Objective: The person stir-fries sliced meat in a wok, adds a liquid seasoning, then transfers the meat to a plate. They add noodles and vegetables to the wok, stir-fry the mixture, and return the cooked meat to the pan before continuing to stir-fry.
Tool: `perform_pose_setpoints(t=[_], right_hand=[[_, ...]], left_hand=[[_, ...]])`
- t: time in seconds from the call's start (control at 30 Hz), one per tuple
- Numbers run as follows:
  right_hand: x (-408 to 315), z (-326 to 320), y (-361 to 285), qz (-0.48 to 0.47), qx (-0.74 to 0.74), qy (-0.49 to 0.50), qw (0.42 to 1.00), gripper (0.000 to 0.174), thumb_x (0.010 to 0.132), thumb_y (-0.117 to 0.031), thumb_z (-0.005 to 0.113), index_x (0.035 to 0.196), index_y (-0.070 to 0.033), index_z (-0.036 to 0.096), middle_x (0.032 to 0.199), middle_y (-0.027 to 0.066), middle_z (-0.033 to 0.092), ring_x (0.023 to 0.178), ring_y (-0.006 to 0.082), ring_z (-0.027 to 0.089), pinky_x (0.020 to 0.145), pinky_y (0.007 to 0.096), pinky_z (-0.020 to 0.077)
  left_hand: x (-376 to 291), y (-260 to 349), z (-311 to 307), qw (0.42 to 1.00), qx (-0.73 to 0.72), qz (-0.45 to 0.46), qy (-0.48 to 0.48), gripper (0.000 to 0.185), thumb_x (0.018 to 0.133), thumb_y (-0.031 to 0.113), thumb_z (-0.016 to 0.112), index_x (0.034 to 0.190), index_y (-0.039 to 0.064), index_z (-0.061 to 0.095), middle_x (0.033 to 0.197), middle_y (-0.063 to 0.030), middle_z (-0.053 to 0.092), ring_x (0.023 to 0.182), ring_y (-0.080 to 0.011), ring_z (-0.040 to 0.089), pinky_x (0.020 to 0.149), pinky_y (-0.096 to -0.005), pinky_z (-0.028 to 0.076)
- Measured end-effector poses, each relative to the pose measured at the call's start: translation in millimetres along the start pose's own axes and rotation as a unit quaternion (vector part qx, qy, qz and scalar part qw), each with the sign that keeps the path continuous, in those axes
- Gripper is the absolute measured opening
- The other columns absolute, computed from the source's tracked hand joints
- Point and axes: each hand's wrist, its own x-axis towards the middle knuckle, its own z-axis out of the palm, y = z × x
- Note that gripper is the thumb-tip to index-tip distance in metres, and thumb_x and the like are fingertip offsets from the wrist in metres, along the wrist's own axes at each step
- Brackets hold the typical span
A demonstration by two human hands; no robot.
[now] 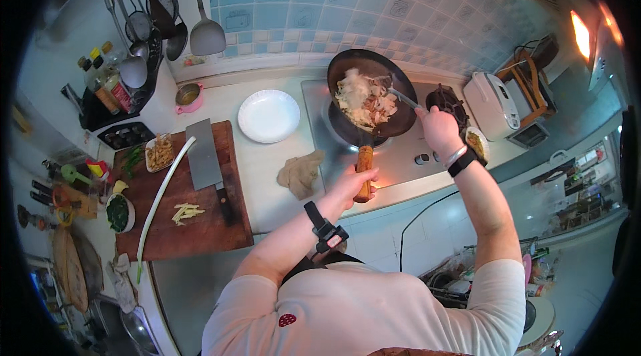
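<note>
My left hand [354,186] grips the wooden handle [365,160] of a dark wok [403,80]. The wok is tilted over the left burner, its inside facing me. Sliced pale and brown food [368,105] lies in it, with a whitish haze, perhaps steam, over the upper part. In my right hand [440,128] is a metal-handled cooking utensil [405,99], probably a spatula. Its working end reaches into the food and is partly hidden. A white plate [269,116] with a ridged rim stands on the counter left of the stove.
A crumpled tan cloth [299,174] lies beside the gas stove [400,158]. On the wooden cutting board [208,228] are a cleaver [204,155], a scallion [163,190] and pale strips [187,212]. A rice cooker [491,105] and a food dish [476,141] stand at right.
</note>
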Motion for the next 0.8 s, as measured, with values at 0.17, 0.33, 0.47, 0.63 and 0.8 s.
perform_pose_setpoints(t=[0.17, 0.33, 0.47, 0.63, 0.8], right_hand=[[-12, -52, 30, -0.029, 0.375, -0.142, 0.915, 0.046, 0.084, -0.011, 0.060, 0.130, -0.012, 0.057, 0.081, 0.0102, 0.065, 0.070, 0.0216, 0.064, 0.063, 0.0342, 0.0507], [-42, -61, 5, 0.090, 0.547, -0.304, 0.775, 0.046, 0.089, -0.013, 0.060, 0.134, -0.011, 0.052, 0.071, -0.0008, 0.052, 0.055, 0.0073, 0.047, 0.047, 0.0228, 0.0390], [-10, -14, -46, 0.176, 0.741, -0.213, 0.612, 0.051, 0.091, -0.014, 0.058, 0.140, -0.010, 0.044, 0.067, -0.0033, 0.047, 0.050, 0.0062, 0.040, 0.042, 0.0224, 0.0325], [13, 38, -27, 0.207, 0.780, -0.105, 0.581, 0.051, 0.092, -0.011, 0.056, 0.141, -0.008, 0.042, 0.069, -0.0034, 0.049, 0.050, 0.0064, 0.041, 0.043, 0.0223, 0.0330], [30, 75, -30, 0.078, 0.629, 0.017, 0.774, 0.051, 0.090, -0.009, 0.058, 0.139, -0.006, 0.046, 0.098, 0.0093, 0.065, 0.083, 0.0166, 0.062, 0.075, 0.0274, 0.0490]], left_hand=[[-1, 0, -10, 0.999, -0.043, 0.004, -0.014, 0.040, 0.087, 0.019, 0.066, 0.118, 0.006, 0.044, 0.096, -0.0074, 0.059, 0.069, -0.0168, 0.057, 0.057, -0.0325, 0.052], [1, 4, -11, 0.999, -0.033, -0.015, 0.005, 0.033, 0.086, 0.017, 0.066, 0.111, 0.006, 0.047, 0.094, -0.0066, 0.058, 0.068, -0.0168, 0.057, 0.055, -0.0311, 0.050], [-6, 10, -6, 0.999, -0.032, 0.002, 0.003, 0.031, 0.086, 0.016, 0.066, 0.109, 0.005, 0.047, 0.092, -0.0061, 0.058, 0.067, -0.0158, 0.057, 0.055, -0.0300, 0.050], [-14, 22, -10, 0.999, -0.007, -0.020, 0.033, 0.033, 0.086, 0.017, 0.066, 0.111, 0.005, 0.047, 0.092, -0.0058, 0.058, 0.069, -0.0143, 0.057, 0.055, -0.0293, 0.049], [-12, 25, -12, 0.999, -0.003, -0.036, 0.029, 0.039, 0.085, 0.017, 0.068, 0.115, 0.006, 0.046, 0.092, -0.0053, 0.059, 0.069, -0.0146, 0.058, 0.056, -0.0305, 0.050]])
